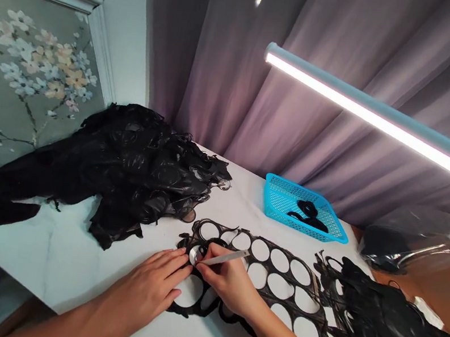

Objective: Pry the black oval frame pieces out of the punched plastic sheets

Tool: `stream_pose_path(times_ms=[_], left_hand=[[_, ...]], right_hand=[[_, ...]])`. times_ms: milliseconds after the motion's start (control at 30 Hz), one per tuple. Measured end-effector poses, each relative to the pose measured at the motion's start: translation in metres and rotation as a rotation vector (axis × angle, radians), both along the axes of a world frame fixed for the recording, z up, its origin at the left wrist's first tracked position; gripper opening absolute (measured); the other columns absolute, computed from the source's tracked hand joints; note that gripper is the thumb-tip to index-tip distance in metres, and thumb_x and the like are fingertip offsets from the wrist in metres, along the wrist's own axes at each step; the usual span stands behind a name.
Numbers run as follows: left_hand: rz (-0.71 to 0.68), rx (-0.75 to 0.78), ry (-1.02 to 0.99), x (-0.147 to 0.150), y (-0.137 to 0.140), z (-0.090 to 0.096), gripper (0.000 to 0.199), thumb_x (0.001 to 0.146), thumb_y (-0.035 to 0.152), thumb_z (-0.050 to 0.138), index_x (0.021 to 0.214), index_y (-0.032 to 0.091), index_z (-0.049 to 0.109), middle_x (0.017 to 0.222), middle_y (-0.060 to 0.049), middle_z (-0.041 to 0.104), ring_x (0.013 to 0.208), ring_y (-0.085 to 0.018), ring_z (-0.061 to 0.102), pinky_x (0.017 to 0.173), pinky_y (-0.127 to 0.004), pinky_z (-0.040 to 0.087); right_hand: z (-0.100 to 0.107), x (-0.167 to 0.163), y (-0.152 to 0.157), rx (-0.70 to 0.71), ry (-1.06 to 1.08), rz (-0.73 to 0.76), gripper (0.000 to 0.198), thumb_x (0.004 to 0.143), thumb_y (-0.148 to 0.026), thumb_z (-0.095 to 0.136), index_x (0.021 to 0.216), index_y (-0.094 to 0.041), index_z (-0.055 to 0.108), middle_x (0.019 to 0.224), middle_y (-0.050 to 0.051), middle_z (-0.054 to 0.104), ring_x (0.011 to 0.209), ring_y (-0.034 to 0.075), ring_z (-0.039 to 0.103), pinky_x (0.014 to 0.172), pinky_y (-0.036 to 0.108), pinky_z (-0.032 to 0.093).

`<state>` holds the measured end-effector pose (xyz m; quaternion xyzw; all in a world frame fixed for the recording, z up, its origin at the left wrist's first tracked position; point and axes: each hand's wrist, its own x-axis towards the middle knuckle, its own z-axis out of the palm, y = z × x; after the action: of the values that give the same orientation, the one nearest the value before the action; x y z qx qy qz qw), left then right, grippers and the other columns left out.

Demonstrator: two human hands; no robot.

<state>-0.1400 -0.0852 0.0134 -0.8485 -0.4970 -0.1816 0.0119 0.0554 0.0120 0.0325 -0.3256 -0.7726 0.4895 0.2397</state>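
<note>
A black sheet (266, 296) with rows of round cut-out holes lies on the white table (155, 329). At its left part, my left hand (154, 280) rests flat, fingers stretched out, the fingertips touching the sheet's edge beside one of the holes. My right hand (232, 282) pinches a slim flat silvery metal tool (227, 257) like a pen. The tool's wide end, with a small hole in it, points up to the right. Its working tip is down by a small ring-shaped spot near my left fingertips, partly hidden by my fingers, so its kind is unclear.
A large heap of black cut sheets (134, 165) lies at the left. Another black pile (404, 336) lies at the right. Behind stands a blue basket (281, 218) holding black pieces (308, 210). A clear plastic bag (424, 239) sits back right, under a tube lamp (372, 115).
</note>
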Motion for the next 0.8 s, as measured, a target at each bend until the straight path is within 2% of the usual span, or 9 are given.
stream_pose_path(times_ms=[333, 400, 500, 567, 600, 667, 733, 800], left_hand=[[0.008, 0.069, -0.046, 0.001, -0.001, -0.003, 0.040, 0.089, 0.011, 0.048, 0.128, 0.019, 0.056, 0.130, -0.008, 0.061, 0.123, -0.026, 0.055, 0.103, -0.043, 0.047], [0.013, 0.064, -0.046, 0.001, -0.001, -0.005, 0.039, 0.089, 0.011, 0.048, 0.127, 0.018, 0.056, 0.130, -0.009, 0.061, 0.124, -0.026, 0.054, 0.104, -0.044, 0.046], [0.005, 0.053, -0.051, 0.002, 0.000, -0.009, 0.039, 0.089, 0.009, 0.047, 0.125, 0.019, 0.056, 0.130, -0.009, 0.060, 0.125, -0.026, 0.054, 0.105, -0.043, 0.045], [-0.001, 0.053, -0.060, 0.002, 0.001, -0.011, 0.040, 0.088, 0.008, 0.046, 0.125, 0.019, 0.056, 0.129, -0.009, 0.061, 0.125, -0.026, 0.054, 0.105, -0.044, 0.045], [-0.001, 0.048, -0.059, 0.002, 0.001, -0.011, 0.040, 0.088, 0.008, 0.046, 0.125, 0.019, 0.055, 0.129, -0.009, 0.062, 0.124, -0.026, 0.054, 0.104, -0.044, 0.045], [-0.003, 0.037, -0.053, 0.000, 0.000, -0.010, 0.039, 0.088, 0.009, 0.047, 0.125, 0.019, 0.055, 0.128, -0.009, 0.062, 0.124, -0.028, 0.054, 0.103, -0.045, 0.044], [-0.018, 0.018, -0.053, -0.001, 0.000, -0.004, 0.036, 0.089, 0.010, 0.048, 0.123, 0.019, 0.056, 0.127, -0.009, 0.062, 0.123, -0.028, 0.054, 0.103, -0.046, 0.043], [-0.047, -0.014, -0.068, -0.002, 0.004, 0.008, 0.028, 0.091, 0.014, 0.049, 0.117, 0.021, 0.059, 0.120, -0.008, 0.065, 0.116, -0.028, 0.057, 0.103, -0.046, 0.041]], right_hand=[[-0.012, -0.005, -0.009, 0.234, -0.097, -0.050, 0.023, 0.084, -0.010, 0.057, 0.069, -0.021, 0.043, 0.073, -0.002, 0.052, 0.069, 0.014, 0.047, 0.062, 0.025, 0.035], [-0.018, -0.006, -0.015, 0.338, -0.168, -0.047, 0.021, 0.085, -0.008, 0.054, 0.071, -0.021, 0.044, 0.075, -0.001, 0.052, 0.070, 0.015, 0.047, 0.062, 0.025, 0.035], [-0.024, -0.008, -0.023, 0.608, -0.304, 0.039, 0.017, 0.086, -0.007, 0.052, 0.076, -0.021, 0.048, 0.081, 0.003, 0.055, 0.074, 0.018, 0.047, 0.066, 0.029, 0.036], [-0.022, -0.005, -0.017, 0.734, -0.346, 0.092, 0.014, 0.086, -0.010, 0.053, 0.079, -0.021, 0.049, 0.085, 0.004, 0.057, 0.077, 0.020, 0.047, 0.069, 0.031, 0.035], [-0.019, -0.001, -0.008, 0.749, -0.338, 0.075, 0.012, 0.085, -0.012, 0.053, 0.079, -0.021, 0.049, 0.085, 0.005, 0.058, 0.078, 0.020, 0.047, 0.070, 0.032, 0.035], [-0.009, 0.014, 0.021, 0.705, -0.280, -0.074, 0.012, 0.085, -0.015, 0.051, 0.076, -0.022, 0.047, 0.081, 0.004, 0.056, 0.075, 0.020, 0.047, 0.067, 0.031, 0.035], [0.002, 0.037, 0.056, 0.646, -0.215, -0.432, 0.018, 0.087, -0.021, 0.048, 0.069, -0.023, 0.043, 0.069, 0.002, 0.051, 0.066, 0.019, 0.043, 0.062, 0.031, 0.032], [0.010, 0.061, 0.082, 0.502, -0.166, -0.597, 0.022, 0.086, -0.029, 0.053, 0.067, -0.023, 0.044, 0.063, -0.001, 0.049, 0.059, 0.016, 0.040, 0.059, 0.030, 0.031]])
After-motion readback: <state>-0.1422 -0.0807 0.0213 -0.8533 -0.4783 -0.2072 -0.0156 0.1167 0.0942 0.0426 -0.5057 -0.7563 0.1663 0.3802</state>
